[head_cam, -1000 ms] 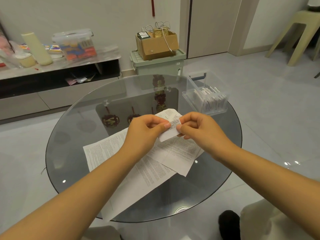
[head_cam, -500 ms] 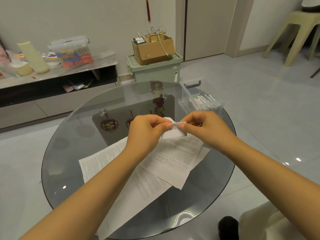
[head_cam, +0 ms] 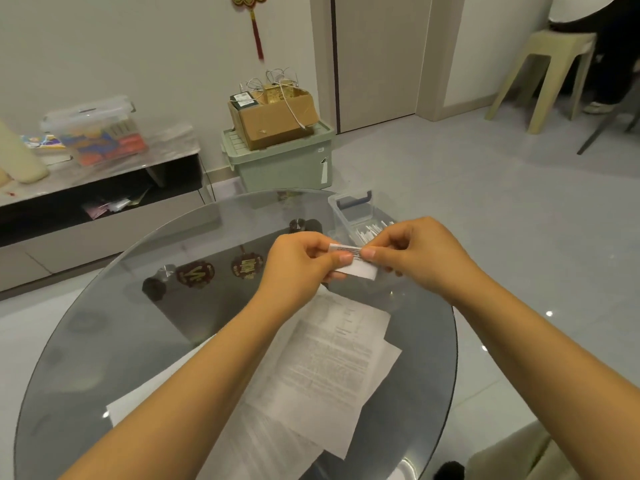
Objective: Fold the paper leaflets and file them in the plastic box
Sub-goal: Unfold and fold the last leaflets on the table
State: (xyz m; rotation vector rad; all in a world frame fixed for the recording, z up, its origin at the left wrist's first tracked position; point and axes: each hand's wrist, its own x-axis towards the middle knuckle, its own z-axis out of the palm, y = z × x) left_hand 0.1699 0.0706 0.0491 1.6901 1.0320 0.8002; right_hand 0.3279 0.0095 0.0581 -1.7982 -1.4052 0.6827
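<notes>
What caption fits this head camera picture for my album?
Both hands, left hand and right hand, pinch a folded leaflet above the glass table.

Mostly glass, paper and clear plastic here

The round tabletop [head_cam: 138, 323] is smoky glass, super glossy and smooth, mirroring the room. The folded leaflet [head_cam: 356, 263] and the loose sheets [head_cam: 332, 368] are thin matt printed paper. The plastic box [head_cam: 349, 211] is see-through, shiny plastic. Behind it there's a plain matt cardboard box [head_cam: 273, 121] on a pale green plastic bin [head_cam: 284, 161], and the floor [head_cam: 502, 209] is polished tile.
</notes>
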